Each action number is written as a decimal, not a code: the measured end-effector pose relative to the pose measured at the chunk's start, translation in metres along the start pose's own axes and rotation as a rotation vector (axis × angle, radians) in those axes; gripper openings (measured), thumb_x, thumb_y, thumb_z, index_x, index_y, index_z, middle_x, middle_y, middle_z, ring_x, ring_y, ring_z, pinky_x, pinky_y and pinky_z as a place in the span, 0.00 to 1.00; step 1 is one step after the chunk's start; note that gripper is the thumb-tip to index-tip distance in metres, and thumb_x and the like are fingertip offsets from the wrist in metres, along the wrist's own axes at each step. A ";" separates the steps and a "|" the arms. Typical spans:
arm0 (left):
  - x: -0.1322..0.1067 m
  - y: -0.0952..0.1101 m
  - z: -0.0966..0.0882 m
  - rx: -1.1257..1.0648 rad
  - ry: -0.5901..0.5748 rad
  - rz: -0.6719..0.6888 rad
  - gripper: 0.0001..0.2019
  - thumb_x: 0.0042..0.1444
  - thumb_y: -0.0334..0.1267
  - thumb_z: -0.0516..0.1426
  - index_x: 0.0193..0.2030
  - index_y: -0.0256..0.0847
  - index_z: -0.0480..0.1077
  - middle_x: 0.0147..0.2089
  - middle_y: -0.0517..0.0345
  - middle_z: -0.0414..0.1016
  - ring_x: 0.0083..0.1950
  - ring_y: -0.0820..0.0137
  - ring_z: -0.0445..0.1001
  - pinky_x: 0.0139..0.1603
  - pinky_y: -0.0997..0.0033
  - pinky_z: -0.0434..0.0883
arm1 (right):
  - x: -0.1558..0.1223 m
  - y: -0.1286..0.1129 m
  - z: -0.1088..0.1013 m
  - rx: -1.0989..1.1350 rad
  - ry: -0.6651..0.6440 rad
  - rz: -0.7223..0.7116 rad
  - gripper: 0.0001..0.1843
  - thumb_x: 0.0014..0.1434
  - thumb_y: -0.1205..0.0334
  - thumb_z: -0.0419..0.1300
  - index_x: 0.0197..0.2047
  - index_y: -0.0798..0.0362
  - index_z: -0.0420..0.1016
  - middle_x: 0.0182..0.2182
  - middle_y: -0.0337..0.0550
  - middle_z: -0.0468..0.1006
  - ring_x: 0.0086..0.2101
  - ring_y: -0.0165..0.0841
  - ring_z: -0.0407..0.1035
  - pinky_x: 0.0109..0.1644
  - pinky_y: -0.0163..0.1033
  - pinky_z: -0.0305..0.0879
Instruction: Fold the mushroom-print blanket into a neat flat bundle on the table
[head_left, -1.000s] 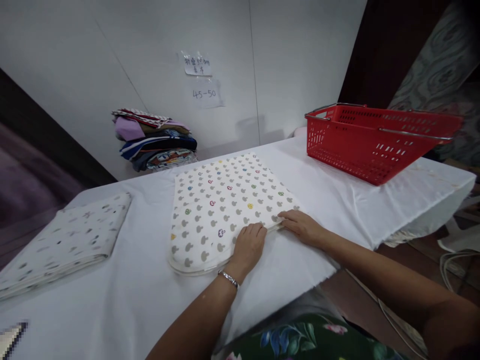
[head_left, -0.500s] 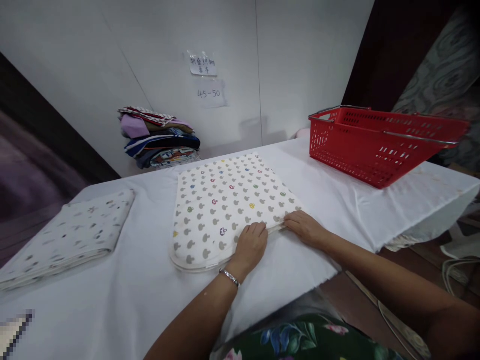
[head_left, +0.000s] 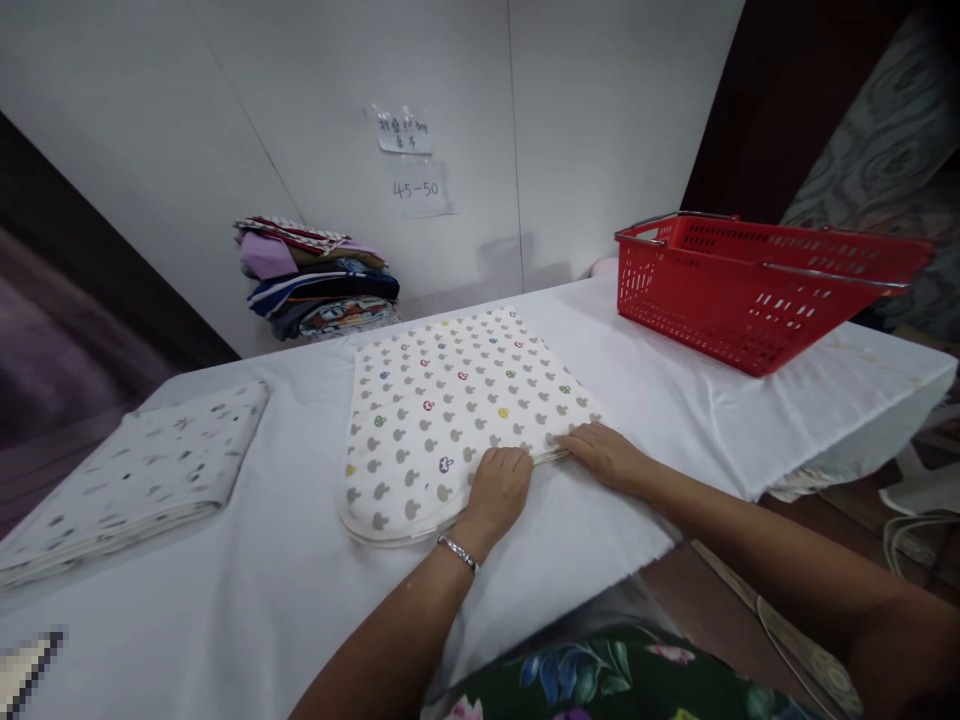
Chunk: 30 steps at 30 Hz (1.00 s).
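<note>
A white folded cloth (head_left: 457, 400) printed with grey and coloured mushrooms lies flat in the middle of the table, its near left corner rounded. My left hand (head_left: 501, 490), with a silver bracelet at the wrist, is closed over its near edge, the fingers on top and the thumb out of sight. Further right along the same edge, the fingers of my right hand (head_left: 600, 455) pinch the layers close to the near right corner. Both hands are touching the cloth, a short gap apart.
Another folded white cloth (head_left: 150, 465) with small dark prints lies at the left. A stack of folded fabrics (head_left: 322, 275) stands at the back against the wall. At the right back sits a red plastic basket (head_left: 697, 295) on the white-covered table (head_left: 285, 620).
My right hand has slid slightly left along the near edge, closer to my left hand. The cloth and my left hand stay nearly in place.
</note>
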<state>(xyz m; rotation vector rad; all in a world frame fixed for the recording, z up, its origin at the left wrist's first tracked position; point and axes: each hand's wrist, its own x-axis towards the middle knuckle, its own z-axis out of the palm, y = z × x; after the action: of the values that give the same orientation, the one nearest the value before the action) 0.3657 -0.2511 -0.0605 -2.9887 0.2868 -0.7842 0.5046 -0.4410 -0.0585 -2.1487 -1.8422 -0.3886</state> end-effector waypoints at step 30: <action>-0.001 0.005 -0.005 0.060 -0.144 0.020 0.07 0.56 0.25 0.50 0.34 0.40 0.66 0.43 0.53 0.69 0.41 0.66 0.65 0.40 0.64 0.62 | 0.008 -0.005 0.001 -0.060 -0.086 0.019 0.13 0.65 0.67 0.47 0.43 0.55 0.72 0.36 0.45 0.72 0.36 0.35 0.62 0.39 0.40 0.56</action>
<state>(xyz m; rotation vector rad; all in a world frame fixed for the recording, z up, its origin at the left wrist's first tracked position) 0.3612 -0.2553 -0.0569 -2.9614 0.2805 -0.5610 0.5004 -0.4328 -0.0566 -2.2536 -1.8767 -0.3570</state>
